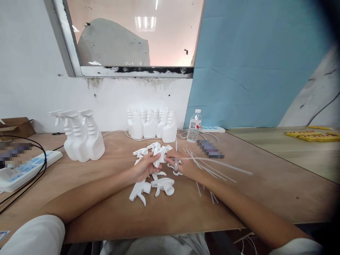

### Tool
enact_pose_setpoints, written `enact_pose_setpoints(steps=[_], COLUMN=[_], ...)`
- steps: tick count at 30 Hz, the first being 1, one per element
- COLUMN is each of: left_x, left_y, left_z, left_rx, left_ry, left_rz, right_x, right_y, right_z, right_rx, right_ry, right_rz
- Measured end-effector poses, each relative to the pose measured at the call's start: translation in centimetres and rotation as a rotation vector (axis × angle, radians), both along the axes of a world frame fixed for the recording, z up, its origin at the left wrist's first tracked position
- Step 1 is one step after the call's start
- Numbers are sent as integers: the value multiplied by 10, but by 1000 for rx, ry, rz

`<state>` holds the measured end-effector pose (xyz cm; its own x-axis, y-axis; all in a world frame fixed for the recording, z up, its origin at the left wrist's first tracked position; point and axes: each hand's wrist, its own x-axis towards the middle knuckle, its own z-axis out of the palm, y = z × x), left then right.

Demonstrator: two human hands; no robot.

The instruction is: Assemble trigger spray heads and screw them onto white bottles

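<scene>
My left hand (145, 166) is closed round a white spray trigger head (161, 156), held just above the wooden table (265, 191). My right hand (186, 165) pinches a thin clear dip tube (225, 165) whose near end meets the trigger head; the tube reaches out to the right. Several loose trigger heads (162, 186) lie under and before my hands. More clear tubes (204, 170) are scattered to the right of my right hand.
Three white bottles with triggers fitted (82, 136) stand at the left. Several capless white bottles (152, 124) line the back wall beside a water bottle (194, 126). Power strips (23, 170) and black cables lie far left. Yellow parts (310, 134) rest far right.
</scene>
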<state>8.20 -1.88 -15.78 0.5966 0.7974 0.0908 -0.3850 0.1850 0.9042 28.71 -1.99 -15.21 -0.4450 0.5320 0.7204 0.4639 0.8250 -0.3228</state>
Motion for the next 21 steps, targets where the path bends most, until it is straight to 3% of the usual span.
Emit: enact_pose_setpoints(steps=[4,6,10,17,19,21], left_x=[0,-1,0,17,11,-4], left_y=[3,2,-4,-12,-1,14], left_z=[-7,-5,10,33,41,54], left_rx=[31,38,80,215,180,128], left_ry=[91,118,192,285,256,187], left_rz=[-17,-20,20,108,192,354], right_x=[3,3,5,11,22,38], right_y=[7,11,15,4,-2,-6], right_z=[-10,-17,-22,-9,-4,5], right_rx=[308,386,309,272,228,178], right_ry=[-259,-325,-359,-273,-189,-23], right_rz=[-20,-34,-31,80,63,-71])
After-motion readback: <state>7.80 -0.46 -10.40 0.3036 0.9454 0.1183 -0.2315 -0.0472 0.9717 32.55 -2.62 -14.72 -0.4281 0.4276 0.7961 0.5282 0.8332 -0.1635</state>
